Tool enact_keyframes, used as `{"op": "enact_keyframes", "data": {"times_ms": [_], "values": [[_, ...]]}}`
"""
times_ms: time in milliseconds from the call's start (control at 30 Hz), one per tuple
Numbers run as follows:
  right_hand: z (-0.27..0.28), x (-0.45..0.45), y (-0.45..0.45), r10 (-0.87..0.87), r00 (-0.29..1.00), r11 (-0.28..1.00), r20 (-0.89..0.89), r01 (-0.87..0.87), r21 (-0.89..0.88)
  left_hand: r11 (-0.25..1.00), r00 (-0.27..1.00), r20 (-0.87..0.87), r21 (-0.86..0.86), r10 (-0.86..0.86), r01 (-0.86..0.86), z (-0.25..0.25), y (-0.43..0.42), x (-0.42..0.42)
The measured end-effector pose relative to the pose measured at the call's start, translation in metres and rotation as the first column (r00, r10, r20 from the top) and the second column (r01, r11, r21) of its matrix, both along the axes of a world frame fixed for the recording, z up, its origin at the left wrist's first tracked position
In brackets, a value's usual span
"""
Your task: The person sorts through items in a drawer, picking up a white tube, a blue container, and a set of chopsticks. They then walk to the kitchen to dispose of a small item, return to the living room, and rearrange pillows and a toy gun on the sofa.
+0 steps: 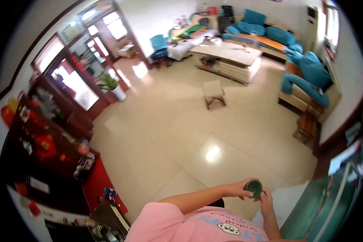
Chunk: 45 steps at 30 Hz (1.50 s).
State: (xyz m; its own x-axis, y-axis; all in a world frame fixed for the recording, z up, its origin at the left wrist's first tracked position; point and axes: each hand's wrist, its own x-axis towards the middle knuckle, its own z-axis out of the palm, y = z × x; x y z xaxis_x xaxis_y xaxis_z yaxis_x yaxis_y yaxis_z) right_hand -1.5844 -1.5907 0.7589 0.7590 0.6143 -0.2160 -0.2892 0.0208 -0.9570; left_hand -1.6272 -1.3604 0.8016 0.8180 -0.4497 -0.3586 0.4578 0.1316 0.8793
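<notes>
Left hand and right hand, both closed on 1 green cup.

From where I stand, both bare hands are close together in front of the body. The left forearm stretches across at a shallow slant and runs almost straight into the left hand, the wrist barely bent. That hand is curved in a C, its fingers wrapped along the far side and its thumb along the near one, holding on. The right forearm rises more steeply toward the right hand, which sits just beside the left. Its fingertips bend inward, near that thumb; I can't tell how firmly they press.
</notes>
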Motion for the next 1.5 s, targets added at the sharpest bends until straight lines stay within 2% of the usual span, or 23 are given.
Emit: {"op": "enact_keyframes", "data": {"times_ms": [100, 167, 200, 333, 433, 567, 633, 667, 700, 767, 967, 1000, 1033, 1133, 1167, 1200, 1233, 1267, 1300, 1333, 1400, 1433, 1500], "values": [[-0.008, 0.088, 0.039, 0.096, 0.995, 0.995, 0.011, -0.096, 0.008, 0.996, 0.995, 0.038, 0.006, 0.092, -0.093, -0.015, 0.027, 0.062], [-0.021, 0.134, 0.061, 0.124, 0.992, 0.992, 0.011, -0.124, 0.039, 0.980, 0.939, 0.302, 0.051, 0.167, -0.191, -0.039, 0.044, 0.101], [-0.027, 0.156, 0.073, 0.116, 0.993, 0.992, -0.002, -0.116, 0.055, 0.981, 0.957, 0.222, 0.017, 0.186, -0.195, -0.037, 0.055, 0.122], [-0.032, 0.266, 0.102, 0.034, 0.999, 0.999, -0.011, -0.034, 0.021, 0.969, 0.889, 0.445, 0.152, 0.108, -0.194, -0.055, 0.087, 0.250], [-0.011, 0.356, 0.098, -0.142, 0.987, 0.990, -0.070, 0.142, 0.007, 0.971, 0.930, 0.363, 0.201, 0.046, -0.127, -0.052, 0.083, 0.366], [-0.027, 0.416, 0.062, -0.238, 0.971, 0.971, -0.033, 0.237, -0.010, 0.986, 0.950, 0.292, 0.148, -0.111, 0.070, -0.044, 0.053, 0.468], [-0.037, 0.453, 0.046, -0.331, 0.941, 0.943, -0.073, 0.328, -0.053, 0.976, 0.924, 0.329, 0.158, -0.195, 0.149, -0.052, 0.034, 0.529], [-0.041, 0.471, 0.039, -0.383, 0.909, 0.922, -0.162, 0.388, -0.002, 0.938, 0.880, 0.389, 0.308, -0.274, 0.156, -0.044, 0.023, 0.561], [-0.044, 0.492, 0.028, -0.421, 0.875, 0.894, -0.240, 0.445, 0.054, 0.943, 0.869, 0.403, 0.281, -0.286, 0.180, -0.052, 0.008, 0.589], [-0.047, 0.529, -0.002, -0.435, 0.894, 0.898, -0.104, 0.440, 0.027, 0.933, 0.834, 0.442, 0.290, -0.330, 0.215, -0.050, -0.026, 0.638], [-0.050, 0.691, -0.130, -0.563, 0.820, 0.804, -0.099, 0.572, 0.163, 0.907, 0.848, 0.357, 0.305, -0.391, 0.290, -0.057, -0.154, 0.818], [-0.060, 0.720, -0.153, -0.624, 0.773, 0.762, -0.110, 0.634, 0.134, 0.919, 0.860, 0.368, 0.308, -0.353, 0.246, -0.061, -0.172, 0.840], [-0.070, 0.717, -0.116, -0.681, 0.727, 0.720, -0.089, 0.687, 0.102, 0.947, 0.897, 0.316, 0.186, -0.309, 0.261, -0.056, -0.133, 0.830], [-0.117, 0.808, -0.196, -0.862, 0.496, 0.502, -0.104, 0.863, -0.049, 0.904, 0.833, 0.392, 0.332, -0.391, 0.268, -0.063, -0.192, 0.905], [-0.167, 0.839, -0.230, -0.843, 0.525, 0.531, -0.114, 0.847, -0.023, 0.906, 0.824, 0.396, 0.293, -0.406, 0.306, -0.074, -0.206, 0.929], [-0.153, 0.849, -0.244, -0.880, 0.473, 0.474, -0.036, 0.874, -0.109, 0.898, 0.788, 0.439, 0.295, -0.432, 0.327, -0.069, -0.219, 0.948], [-0.153, 0.864, -0.259, -0.904, 0.428, 0.427, -0.014, 0.900, -0.083, 0.896, 0.786, 0.433, 0.257, -0.442, 0.363, -0.075, -0.231, 0.970], [-0.161, 0.879, -0.274, -0.881, 0.470, 0.466, 0.057, 0.882, -0.076, 0.853, 0.764, 0.390, 0.326, -0.514, 0.408, -0.079, -0.233, 0.996], [-0.159, 0.887, -0.287, -0.894, 0.441, 0.441, 0.073, 0.897, -0.017, 0.854, 0.716, 0.466, 0.264, -0.520, 0.448, -0.087, -0.245, 1.018], [-0.125, 0.897, -0.290, -0.933, 0.343, 0.320, 0.109, 0.928, -0.189, 0.836, 0.736, 0.398, 0.228, -0.548, 0.500, -0.081, -0.255, 1.037], [-0.140, 0.914, -0.336, -0.925, 0.316, 0.285, 0.210, 0.944, -0.164, 0.819, 0.696, 0.449, 0.179, -0.561, 0.545, -0.093, -0.280, 1.084], [-0.158, 0.924, -0.366, -0.888, 0.269, 0.171, 0.373, 0.946, -0.276, 0.795, 0.669, 0.452, 0.178, -0.590, 0.581, -0.096, -0.295, 1.111], [-0.173, 0.960, -0.435, -0.815, 0.195, 0.018, 0.546, 0.950, -0.311, 0.762, 0.642, 0.447, 0.163, -0.623, 0.627, -0.089, -0.334, 1.183]]}}
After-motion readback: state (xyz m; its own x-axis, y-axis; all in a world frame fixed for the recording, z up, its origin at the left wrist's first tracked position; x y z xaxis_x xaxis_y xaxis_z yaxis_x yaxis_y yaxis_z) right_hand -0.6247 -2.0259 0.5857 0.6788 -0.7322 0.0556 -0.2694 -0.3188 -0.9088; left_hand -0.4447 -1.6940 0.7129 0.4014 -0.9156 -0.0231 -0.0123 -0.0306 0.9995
